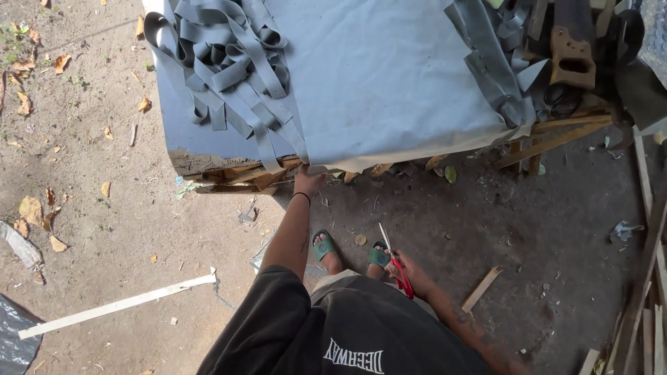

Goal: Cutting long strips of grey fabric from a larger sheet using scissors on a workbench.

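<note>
**Grey sheet on a rough bench, scissors in hand**

Looking straight down here. Left hand (308,182) up at the front edge of the big grey sheet (375,76), right where it droops over the wooden table (229,170). Fingers curled onto that hanging edge, pinching it as far as can be told, though fingertips mostly hidden under the fold. Thin black band on the wrist.

Right hand (411,272) down low by the hip, well apart from the sheet, wrapped tight around the red handles of a pair of scissors (394,260). Blades pointing up and slightly left, closed or nearly so, hard to say for sure at this size.

Sheet draped flat across most of the tabletop. Tangled heap of cut grey strips (229,66) piled on the left part of it, a few ends dangling over the front. Second bunch of strips (497,55) at the right end. Hand saw (573,45) with a wooden handle lying just beyond that, near the top right corner.

Below: green sandals (323,246) on packed dirt, just in front of the table. Long white slat (118,305) lying on the ground to the left, dry leaves (31,208) scattered around, short wood offcut (483,288) to the right, more wooden slats (646,278) stacked along the right edge.
</note>
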